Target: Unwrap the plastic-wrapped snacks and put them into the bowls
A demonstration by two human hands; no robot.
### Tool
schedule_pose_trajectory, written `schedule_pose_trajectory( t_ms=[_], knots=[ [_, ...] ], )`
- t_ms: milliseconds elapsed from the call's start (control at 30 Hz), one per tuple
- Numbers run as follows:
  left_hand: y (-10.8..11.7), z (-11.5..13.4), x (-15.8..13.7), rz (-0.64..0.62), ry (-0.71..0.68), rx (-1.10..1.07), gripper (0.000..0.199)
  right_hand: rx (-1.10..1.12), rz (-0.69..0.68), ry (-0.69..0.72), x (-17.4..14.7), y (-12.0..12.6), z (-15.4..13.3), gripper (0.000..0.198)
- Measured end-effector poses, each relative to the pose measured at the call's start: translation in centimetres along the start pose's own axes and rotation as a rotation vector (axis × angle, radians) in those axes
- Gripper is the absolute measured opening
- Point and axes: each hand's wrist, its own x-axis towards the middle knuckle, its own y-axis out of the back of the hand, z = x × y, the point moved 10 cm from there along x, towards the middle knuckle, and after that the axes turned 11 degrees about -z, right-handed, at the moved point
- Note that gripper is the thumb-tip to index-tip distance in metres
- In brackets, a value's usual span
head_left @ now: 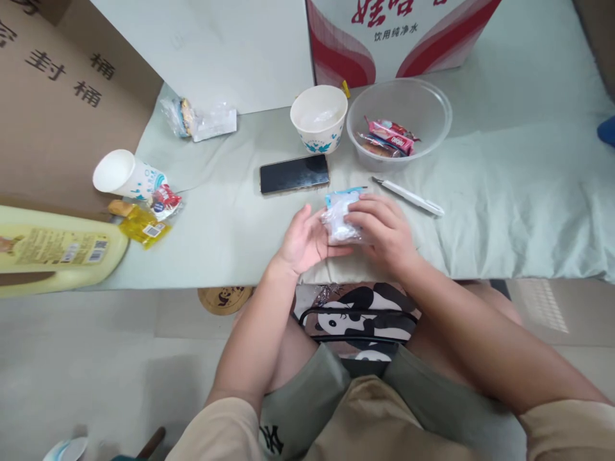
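Note:
Near the table's front edge, both hands are on a small clear plastic packet (342, 221) with whitish contents and a light-blue strip on top. My left hand (307, 243) cups it from the left, palm turned up, with fingers running beneath it and the thumb raised. Bent fingers of my right hand (387, 230) grip its right side; that thumb is hidden. Just beyond the packet lies a dark phone (294, 174). A white utility knife (410, 196) rests to the right, blade end pointing up-left.
A clear plastic bowl (444, 121) holds several wrapped snacks. Beside it stands a paper bowl (319, 137). At left are a tipped paper cup (115, 171), a yellow wrapper (144, 227) and a yellow jug (57, 246). Crumpled clear wrappers (214, 121) lie by the white box (230, 51).

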Motion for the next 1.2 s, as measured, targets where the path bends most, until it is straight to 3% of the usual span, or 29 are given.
schedule_pose_trajectory(
  t_ms=[133, 267, 400, 500, 600, 700, 833, 933, 1033, 1200],
  knots=[
    [-0.3, 0.3, -0.2, 0.050, -0.034, -0.105, 0.046, -0.225, -0.184, -0.016, -0.3, -1.8, -0.3, 0.044],
    [0.6, 1.3, 0.0, 0.140, -0.181, -0.078, 0.045, -0.199, -0.356, 0.003, -0.8, -3.4, -0.6, 0.069],
    [1.8, 2.6, -0.2, 0.198, -0.310, 0.069, 0.062, -0.084, -0.360, 0.019, -0.7, -2.3, 0.0, 0.059],
    [3.2, 3.6, -0.5, 0.261, -0.415, 0.128, 0.065, -0.114, -0.193, -0.228, -1.0, 1.2, 4.5, 0.043],
    [4.2, 4.4, -0.7, 0.298, -0.488, 0.172, 0.060, -0.277, -0.098, -0.532, -3.0, 4.0, 9.7, 0.043],
    [4.7, 4.6, -0.7, 0.325, -0.510, 0.193, 0.054, -0.300, -0.190, -0.535, -4.1, 3.4, 11.5, 0.036],
    [4.2, 4.6, -0.6, 0.331, -0.526, 0.256, 0.050, -0.201, -0.249, -0.498, -3.9, 2.3, 9.8, 0.029],
    [3.4, 4.2, -0.6, 0.362, -0.532, 0.348, 0.050, 0.057, -0.272, -0.524, -2.8, 1.3, 7.3, 0.031],
    [2.8, 4.0, -0.8, 0.418, -0.530, 0.477, 0.045, 0.275, -0.334, -0.447, -1.3, -0.5, 4.2, 0.032],
    [3.9, 5.3, -1.8, 0.379, -0.584, 0.299, 0.045, 0.169, -0.430, -0.398, -0.6, -2.3, 3.0, 0.034]
  ],
)
